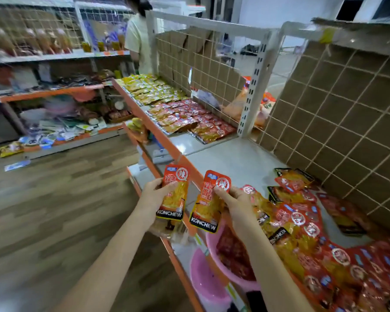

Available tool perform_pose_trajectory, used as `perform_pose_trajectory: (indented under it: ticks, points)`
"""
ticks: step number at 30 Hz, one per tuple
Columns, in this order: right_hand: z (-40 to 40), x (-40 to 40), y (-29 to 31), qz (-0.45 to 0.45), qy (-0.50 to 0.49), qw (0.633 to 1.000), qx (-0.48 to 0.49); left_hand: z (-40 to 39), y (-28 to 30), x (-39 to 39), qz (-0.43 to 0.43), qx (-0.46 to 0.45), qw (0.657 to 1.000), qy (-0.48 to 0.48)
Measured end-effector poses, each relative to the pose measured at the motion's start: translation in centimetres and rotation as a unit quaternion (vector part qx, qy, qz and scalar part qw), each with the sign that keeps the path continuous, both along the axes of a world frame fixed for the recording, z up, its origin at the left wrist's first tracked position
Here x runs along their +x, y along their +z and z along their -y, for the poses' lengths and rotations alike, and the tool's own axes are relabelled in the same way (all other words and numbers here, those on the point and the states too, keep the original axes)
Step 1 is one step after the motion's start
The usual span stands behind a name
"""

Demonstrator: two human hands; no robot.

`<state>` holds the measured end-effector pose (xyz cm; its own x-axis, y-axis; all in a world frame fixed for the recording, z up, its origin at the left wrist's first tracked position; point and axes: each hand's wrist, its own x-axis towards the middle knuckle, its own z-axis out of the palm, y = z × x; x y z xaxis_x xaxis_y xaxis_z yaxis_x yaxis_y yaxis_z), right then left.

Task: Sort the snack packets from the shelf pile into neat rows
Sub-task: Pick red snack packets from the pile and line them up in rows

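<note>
Two packets up: my left hand (pixel 154 194) grips one packet (pixel 174 192), my right hand (pixel 236 203) pinches another (pixel 208 203); the shelf pile (pixel 313 233) runs off-frame.

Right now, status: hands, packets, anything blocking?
Left hand grips one packet; right hand pinches another. Loose pile still unsorted on shelf. Nothing blocking the bare stretch.

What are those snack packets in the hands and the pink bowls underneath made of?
Left packet and right packet: apparently glossy printed plastic film, partly see-through, showing yellow strips inside. Pink bowls: probably moulded plastic, smooth, evenly coloured, with a faint sheen.
</note>
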<state>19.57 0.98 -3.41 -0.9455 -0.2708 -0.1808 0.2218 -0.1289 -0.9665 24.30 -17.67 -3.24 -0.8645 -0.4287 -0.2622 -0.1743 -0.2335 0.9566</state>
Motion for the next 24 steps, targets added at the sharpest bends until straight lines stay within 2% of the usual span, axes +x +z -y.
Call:
perform_pose_trajectory:
  ticks: [6,11,17,24]
  points:
    - [8.5,-0.4,-0.4,-0.003,0.033,0.999,0.014,8.6,-0.3,1.0,0.008,-0.017,0.999,0.032]
    - [15.3,-1.3,-0.7,-0.003,0.010,0.999,0.030,16.4,0.1,-0.2,0.019,-0.043,0.999,0.023]
    - [19.8,-3.0,-0.5,0.001,-0.060,0.997,0.048,22.3,0.2,-4.1,0.024,-0.099,0.994,-0.050]
    - [19.5,-8.4,0.0,-0.003,-0.169,0.984,0.058,22.8,0.5,-12.7,0.000,-0.155,0.975,-0.157]
